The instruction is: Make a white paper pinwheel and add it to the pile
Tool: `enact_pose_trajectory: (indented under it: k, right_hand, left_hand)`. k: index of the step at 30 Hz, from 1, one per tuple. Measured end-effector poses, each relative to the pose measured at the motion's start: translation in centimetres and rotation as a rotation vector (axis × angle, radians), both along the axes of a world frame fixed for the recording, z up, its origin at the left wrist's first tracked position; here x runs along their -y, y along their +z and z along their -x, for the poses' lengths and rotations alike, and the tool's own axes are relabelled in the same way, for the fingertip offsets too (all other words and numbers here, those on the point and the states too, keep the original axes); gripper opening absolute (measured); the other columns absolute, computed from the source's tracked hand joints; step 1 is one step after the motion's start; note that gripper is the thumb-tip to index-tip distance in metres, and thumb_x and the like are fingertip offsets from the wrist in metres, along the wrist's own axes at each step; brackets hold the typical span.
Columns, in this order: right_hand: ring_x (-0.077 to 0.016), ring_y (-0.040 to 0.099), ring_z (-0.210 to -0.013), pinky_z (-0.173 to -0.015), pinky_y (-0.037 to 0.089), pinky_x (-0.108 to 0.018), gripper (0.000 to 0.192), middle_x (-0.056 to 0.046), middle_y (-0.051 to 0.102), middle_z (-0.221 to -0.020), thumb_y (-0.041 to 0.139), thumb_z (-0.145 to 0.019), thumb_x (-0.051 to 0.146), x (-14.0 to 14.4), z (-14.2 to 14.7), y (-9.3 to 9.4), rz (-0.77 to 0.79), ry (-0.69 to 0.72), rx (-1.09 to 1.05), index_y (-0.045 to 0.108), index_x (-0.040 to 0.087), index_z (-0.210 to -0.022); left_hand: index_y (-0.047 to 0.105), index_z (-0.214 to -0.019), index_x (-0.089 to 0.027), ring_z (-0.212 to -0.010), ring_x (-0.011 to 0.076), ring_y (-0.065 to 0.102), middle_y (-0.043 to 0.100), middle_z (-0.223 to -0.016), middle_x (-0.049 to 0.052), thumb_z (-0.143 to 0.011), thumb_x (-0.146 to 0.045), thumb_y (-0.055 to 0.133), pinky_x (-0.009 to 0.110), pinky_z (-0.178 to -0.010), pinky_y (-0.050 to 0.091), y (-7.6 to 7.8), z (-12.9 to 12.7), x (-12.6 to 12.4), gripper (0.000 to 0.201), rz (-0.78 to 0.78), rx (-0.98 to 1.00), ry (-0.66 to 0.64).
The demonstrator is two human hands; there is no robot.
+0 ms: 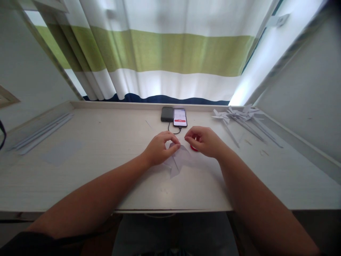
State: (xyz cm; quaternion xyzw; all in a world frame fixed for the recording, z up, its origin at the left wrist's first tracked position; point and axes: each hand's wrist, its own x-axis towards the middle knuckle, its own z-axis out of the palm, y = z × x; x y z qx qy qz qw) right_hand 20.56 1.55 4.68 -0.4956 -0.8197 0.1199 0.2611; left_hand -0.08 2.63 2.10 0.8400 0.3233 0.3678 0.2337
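A folded white paper piece (178, 160) lies on the white table (112, 170) near its front middle. My left hand (160, 147) pinches the top of this paper between thumb and fingers. My right hand (204, 141) hovers just right of it, fingers curled over a small red object (194, 148) that is mostly hidden beneath them. Whether the right hand grips the red object cannot be told.
A phone (180, 117) with a lit screen lies behind the hands, cabled to a dark power bank (167, 114). Finished paper pinwheels on sticks (241, 119) lie at the back right. Paper strips (39, 132) and a flat sheet (62, 152) lie left. A striped curtain hangs behind.
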Motion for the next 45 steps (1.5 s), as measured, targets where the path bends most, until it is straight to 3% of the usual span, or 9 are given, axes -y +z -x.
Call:
enact_pose_trajectory:
  k: [3, 10, 17, 24, 36, 45]
  right_hand:
    - [-0.0120, 0.055, -0.062, -0.056, 0.044, -0.024, 0.009, -0.002, 0.062, -0.072, 0.056, -0.079, 0.022, 0.5, 0.8, -0.1, -0.007, 0.144, -0.081, 0.063, 0.017, -0.077]
    - [-0.0111, 0.053, -0.061, -0.055, 0.042, -0.023, 0.006, -0.001, 0.060, -0.070, 0.056, -0.075, 0.015, 0.4, 1.2, -0.8, -0.020, 0.162, -0.135, 0.062, 0.016, -0.074]
    - [-0.0106, 0.050, -0.053, -0.051, 0.038, -0.023, 0.009, 0.000, 0.059, -0.061, 0.056, -0.076, 0.022, 0.0, 1.2, -1.1, -0.045, -0.038, -0.189, 0.061, 0.017, -0.070]
    - [-0.0118, 0.053, -0.049, -0.046, 0.039, -0.023, 0.012, 0.000, 0.060, -0.058, 0.056, -0.075, 0.026, -0.7, 1.1, -1.5, -0.048, -0.264, -0.353, 0.060, 0.018, -0.068]
    - [-0.0151, 0.057, -0.044, -0.039, 0.042, -0.023, 0.020, -0.001, 0.061, -0.056, 0.056, -0.080, 0.038, -0.9, 1.1, -2.0, 0.033, -0.314, -0.717, 0.058, 0.018, -0.075]
    - [-0.0163, 0.059, -0.045, -0.038, 0.045, -0.025, 0.018, -0.002, 0.063, -0.057, 0.057, -0.079, 0.037, -0.5, 1.8, -1.9, 0.042, -0.346, -0.734, 0.058, 0.019, -0.075]
  left_hand:
    - [0.066, -0.079, -0.018, -0.086, 0.0189, 0.059, 0.064, -0.090, 0.006, -0.082, -0.027, 0.058, 0.036, -0.082, 0.046, 0.0, 0.0, -0.1, 0.013, 0.010, 0.014, 0.008]
    - [0.067, -0.079, -0.018, -0.087, 0.0189, 0.060, 0.064, -0.090, 0.006, -0.083, -0.027, 0.058, 0.036, -0.082, 0.046, 0.0, 0.0, -0.2, 0.013, 0.008, 0.039, 0.015]
    - [0.063, -0.091, -0.018, -0.092, 0.0186, 0.057, 0.062, -0.094, 0.006, -0.085, -0.021, 0.051, 0.035, -0.086, 0.045, 0.2, 0.2, -0.2, 0.013, -0.048, 0.103, 0.123]
    - [0.062, -0.093, -0.019, -0.093, 0.0211, 0.057, 0.062, -0.096, 0.006, -0.081, -0.029, 0.057, 0.038, -0.087, 0.044, 0.0, 0.6, -0.6, 0.016, -0.086, 0.033, 0.225]
    - [0.058, -0.106, -0.023, -0.079, 0.0177, 0.058, 0.068, -0.093, 0.003, -0.071, -0.034, 0.070, 0.033, -0.074, 0.047, 0.3, 0.5, 0.0, 0.039, -0.033, -0.005, 0.231]
    - [0.060, -0.101, -0.021, -0.072, 0.0160, 0.063, 0.070, -0.083, 0.002, -0.072, -0.034, 0.070, 0.030, -0.069, 0.049, 0.3, 0.4, 0.3, 0.034, 0.012, 0.100, 0.201]
